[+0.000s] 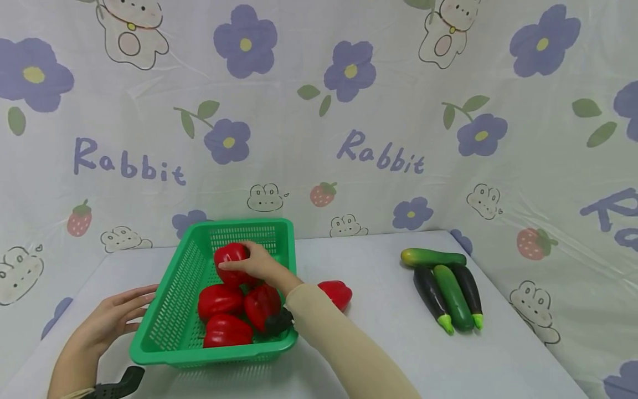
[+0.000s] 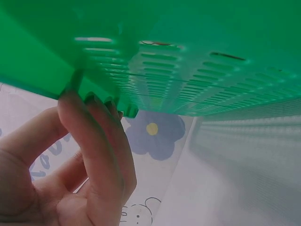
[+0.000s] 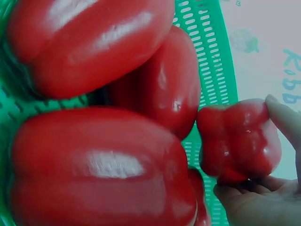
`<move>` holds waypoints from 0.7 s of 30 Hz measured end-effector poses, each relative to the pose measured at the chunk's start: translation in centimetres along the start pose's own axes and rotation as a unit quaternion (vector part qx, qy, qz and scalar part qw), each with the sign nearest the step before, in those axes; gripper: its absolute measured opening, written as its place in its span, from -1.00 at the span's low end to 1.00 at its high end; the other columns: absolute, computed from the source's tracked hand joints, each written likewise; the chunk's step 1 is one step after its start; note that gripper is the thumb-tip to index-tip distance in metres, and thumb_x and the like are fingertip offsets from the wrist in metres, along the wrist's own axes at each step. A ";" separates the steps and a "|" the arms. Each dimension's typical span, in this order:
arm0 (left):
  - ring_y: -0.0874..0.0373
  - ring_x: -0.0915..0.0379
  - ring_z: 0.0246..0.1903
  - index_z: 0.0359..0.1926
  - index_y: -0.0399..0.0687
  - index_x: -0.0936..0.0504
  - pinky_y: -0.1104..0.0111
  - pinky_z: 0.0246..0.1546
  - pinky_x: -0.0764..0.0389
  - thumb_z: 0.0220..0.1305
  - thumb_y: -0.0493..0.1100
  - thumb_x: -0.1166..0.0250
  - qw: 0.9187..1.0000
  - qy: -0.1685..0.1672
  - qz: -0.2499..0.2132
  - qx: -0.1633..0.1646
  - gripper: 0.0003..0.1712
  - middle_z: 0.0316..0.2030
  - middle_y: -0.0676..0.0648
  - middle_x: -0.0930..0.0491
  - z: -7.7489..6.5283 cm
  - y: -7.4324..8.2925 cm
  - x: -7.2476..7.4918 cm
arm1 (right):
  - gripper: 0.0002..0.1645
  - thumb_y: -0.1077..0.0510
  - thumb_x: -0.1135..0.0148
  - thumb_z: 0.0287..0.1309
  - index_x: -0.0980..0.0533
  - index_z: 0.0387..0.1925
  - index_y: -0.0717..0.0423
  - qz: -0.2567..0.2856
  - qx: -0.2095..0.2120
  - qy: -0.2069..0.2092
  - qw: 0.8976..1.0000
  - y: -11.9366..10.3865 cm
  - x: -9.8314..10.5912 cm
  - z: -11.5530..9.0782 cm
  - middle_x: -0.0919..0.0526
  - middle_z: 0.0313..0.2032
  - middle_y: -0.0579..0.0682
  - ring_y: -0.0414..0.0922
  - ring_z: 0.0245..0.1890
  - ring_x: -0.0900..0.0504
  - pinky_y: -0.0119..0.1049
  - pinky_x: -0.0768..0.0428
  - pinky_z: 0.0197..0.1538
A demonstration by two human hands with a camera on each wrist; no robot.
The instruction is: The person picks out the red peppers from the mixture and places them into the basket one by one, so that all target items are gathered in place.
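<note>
Over the far part of the green plastic basket (image 1: 169, 310), my right hand (image 1: 259, 261) grips a red bell pepper (image 1: 231, 260) between thumb and fingers. The right wrist view shows that same bell pepper (image 3: 240, 141) with its lobed end facing the camera. Several more red bell peppers (image 1: 221, 301) lie in the basket below it. My left hand (image 1: 117, 313) is at the basket's left side, fingers extended and touching its wall near the rim; in the left wrist view its fingertips meet the green underside of the rim. Another red bell pepper (image 1: 337, 293) lies outside the basket, partly hidden by my right sleeve.
On the right of the white table (image 1: 369, 266) lie a green zucchini (image 1: 431, 257) set crosswise, another zucchini (image 1: 452, 296), and two dark eggplants (image 1: 431, 296). A patterned curtain (image 1: 289, 166) hangs behind the table and along its right side.
</note>
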State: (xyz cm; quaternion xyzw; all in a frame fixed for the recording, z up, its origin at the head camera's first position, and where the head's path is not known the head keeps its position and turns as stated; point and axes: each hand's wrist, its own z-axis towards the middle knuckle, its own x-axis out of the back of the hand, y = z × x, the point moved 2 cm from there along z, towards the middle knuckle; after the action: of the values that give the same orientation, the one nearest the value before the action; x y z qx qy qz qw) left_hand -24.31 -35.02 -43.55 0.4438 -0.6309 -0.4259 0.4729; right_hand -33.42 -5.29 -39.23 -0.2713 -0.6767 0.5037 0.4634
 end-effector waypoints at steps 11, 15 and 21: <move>0.42 -0.61 -0.11 0.10 0.37 -0.57 0.28 -0.11 -0.63 0.45 0.00 -0.12 1.000 0.000 -0.010 0.003 -0.73 -0.15 0.45 -0.61 0.0 0.0 -0.1 | -0.31 -0.05 -0.41 0.08 -0.41 0.22 0.03 0.088 -0.020 -0.021 0.996 -0.3 -1.5 -0.1 -0.60 -0.03 -0.03 -0.10 -0.03 -0.53 0.01 -0.60 0.08; 0.41 -0.61 -0.12 0.11 0.38 -0.56 0.28 -0.10 -0.63 0.45 0.01 -0.13 1.000 0.004 -0.009 0.005 -0.73 -0.15 0.44 -0.61 0.0 0.0 -0.1 | -0.33 -0.02 -0.43 0.05 -0.42 0.19 0.00 0.114 -0.031 -0.032 0.993 -0.4 -1.9 -0.3 -0.60 -0.06 -0.06 -0.09 -0.02 -0.53 0.05 -0.59 0.09; 0.43 -0.61 -0.11 0.14 0.33 -0.55 0.28 -0.10 -0.62 0.45 0.01 -0.11 1.000 0.001 -0.007 0.003 -0.70 -0.15 0.45 -0.60 -0.1 0.0 -0.2 | -0.29 -0.04 -0.42 0.07 -0.39 0.23 0.01 0.108 -0.038 -0.011 0.993 -0.1 -2.0 0.0 -0.58 -0.04 -0.04 -0.07 -0.01 -0.52 0.06 -0.59 0.08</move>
State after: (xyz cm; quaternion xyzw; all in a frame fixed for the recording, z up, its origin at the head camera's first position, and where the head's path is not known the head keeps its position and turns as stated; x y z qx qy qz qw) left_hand -24.19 -34.87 -43.60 0.4503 -0.6287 -0.4263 0.4693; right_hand -32.56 -6.99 -39.81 -0.3549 -0.6671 0.5275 0.3883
